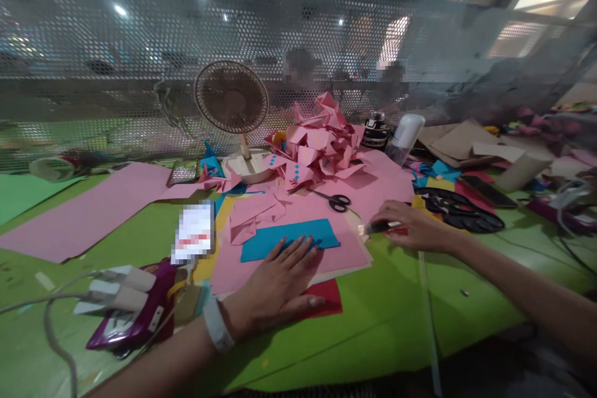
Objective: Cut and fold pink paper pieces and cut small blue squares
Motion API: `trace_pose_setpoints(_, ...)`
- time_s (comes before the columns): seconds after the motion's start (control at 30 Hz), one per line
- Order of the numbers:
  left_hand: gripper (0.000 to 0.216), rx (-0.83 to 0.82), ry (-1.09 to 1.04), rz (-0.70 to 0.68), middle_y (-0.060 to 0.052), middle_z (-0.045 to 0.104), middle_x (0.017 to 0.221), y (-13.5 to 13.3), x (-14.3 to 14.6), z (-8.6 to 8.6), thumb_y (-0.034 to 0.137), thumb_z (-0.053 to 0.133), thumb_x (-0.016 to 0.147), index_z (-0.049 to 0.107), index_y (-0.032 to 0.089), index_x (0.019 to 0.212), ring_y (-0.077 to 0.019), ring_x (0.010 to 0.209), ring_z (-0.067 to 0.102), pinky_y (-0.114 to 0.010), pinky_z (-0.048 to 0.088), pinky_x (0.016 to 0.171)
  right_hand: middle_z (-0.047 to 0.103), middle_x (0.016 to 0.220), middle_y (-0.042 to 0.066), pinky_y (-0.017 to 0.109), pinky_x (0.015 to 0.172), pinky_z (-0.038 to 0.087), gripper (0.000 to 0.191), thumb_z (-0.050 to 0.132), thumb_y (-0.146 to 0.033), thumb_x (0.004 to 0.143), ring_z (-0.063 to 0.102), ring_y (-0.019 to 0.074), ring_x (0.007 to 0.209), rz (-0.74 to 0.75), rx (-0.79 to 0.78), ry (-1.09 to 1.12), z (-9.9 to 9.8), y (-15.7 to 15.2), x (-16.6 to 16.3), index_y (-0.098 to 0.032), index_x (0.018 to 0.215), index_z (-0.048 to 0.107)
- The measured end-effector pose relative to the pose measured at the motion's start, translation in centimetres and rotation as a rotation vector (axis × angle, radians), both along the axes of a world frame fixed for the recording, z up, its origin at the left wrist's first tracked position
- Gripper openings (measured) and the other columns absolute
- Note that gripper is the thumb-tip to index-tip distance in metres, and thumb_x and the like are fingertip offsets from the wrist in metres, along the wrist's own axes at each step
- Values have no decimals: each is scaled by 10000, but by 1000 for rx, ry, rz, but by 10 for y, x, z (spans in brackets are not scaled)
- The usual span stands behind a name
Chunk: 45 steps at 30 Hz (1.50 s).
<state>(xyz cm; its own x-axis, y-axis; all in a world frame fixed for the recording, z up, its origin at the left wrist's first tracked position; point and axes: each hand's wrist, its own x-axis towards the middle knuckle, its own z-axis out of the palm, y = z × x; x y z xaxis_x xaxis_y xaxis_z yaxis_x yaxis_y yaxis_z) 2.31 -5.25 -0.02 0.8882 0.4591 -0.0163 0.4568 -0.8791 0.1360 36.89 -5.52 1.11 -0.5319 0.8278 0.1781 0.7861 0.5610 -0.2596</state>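
My left hand (280,283) lies flat with fingers spread on the paper stack, its fingertips on the lower edge of a blue paper strip (289,239). The strip rests on a pink sheet (326,249) with a red sheet (329,295) under it. My right hand (410,224) is closed around a small dark tool, perhaps a glue stick or cutter (375,227), its tip pointing left beside the pink sheet's right edge. Black-handled scissors (336,200) lie just beyond the blue strip.
A heap of folded pink paper pieces (317,149) sits behind, next to a small desk fan (232,99). Long pink sheet (88,211) at left, chargers and cable (121,289) near left, phone (487,191), black paper cutouts (459,211), bottle (405,137), perforated metal screen (140,62) at the back.
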Motion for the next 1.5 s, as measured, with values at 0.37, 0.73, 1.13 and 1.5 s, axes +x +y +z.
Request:
trace_pose_setpoints(0.37,733,12,15,27,-75,106,1490,1,1,-7,634,207,865,42,210,1439,-234,1369,93,-443,62,1103,520,1063,76,323,772,439,619,485,-112,735,522,198,913,-27,-1,-89,-26,-7,-15,-294,1324,432)
trace_pose_setpoints(0.73,726,10,29,43,-69,92,1491,0,2,-6,635,221,863,43,230,1439,-240,1369,94,-448,99,1094,521,966,88,322,684,470,422,424,-351,906,526,203,839,-28,157,-192,-29,-20,-27,-267,1320,434)
trace_pose_setpoints(1.13,759,37,0,98,-80,87,1496,-4,11,-12,656,228,848,88,202,1440,-249,1370,85,-445,74,1097,540,975,99,339,696,445,426,423,-361,907,490,220,870,-47,273,-224,-37,-22,-34,-233,1313,441)
trace_pose_setpoints(1.5,735,26,-22,77,-82,119,1495,-1,11,-14,640,234,858,151,190,1433,-268,1366,92,-454,72,1102,530,995,74,334,743,436,363,442,-362,902,507,209,902,-58,134,-103,-31,-23,-30,-336,1260,496)
